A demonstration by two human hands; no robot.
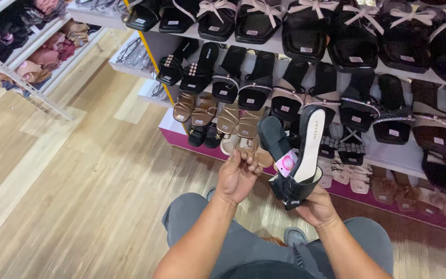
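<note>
My right hand (317, 209) sits at about five o'clock in my view, cupped under the toe end of a pair of black heeled sandals (298, 157). My fingers are closed around that lower end, gripping the pair so it stands nearly upright, block heels pointing up toward twelve o'clock. One pale insole faces me; a round pink tag (286, 164) hangs between the two shoes at their middle.

My left hand (237, 177) is at roughly six o'clock, just beside the pair on its nine o'clock side. The fingers are curled and bunched together at the tips; they seem to pinch something small near the tan sandals behind them, but I cannot tell what, or whether they touch anything at all.

Behind both hands, from ten o'clock round to three o'clock, runs a white shelf rack (388, 155) filled with rows of sandals: black ones with pale bows (313, 26) along the top, black strappy ones below, and tan strappy sandals (236, 124) straight above my left hand. At nine o'clock lies light wooden flooring (68, 181). My grey trousers (243, 243) fill the bottom of the view.
</note>
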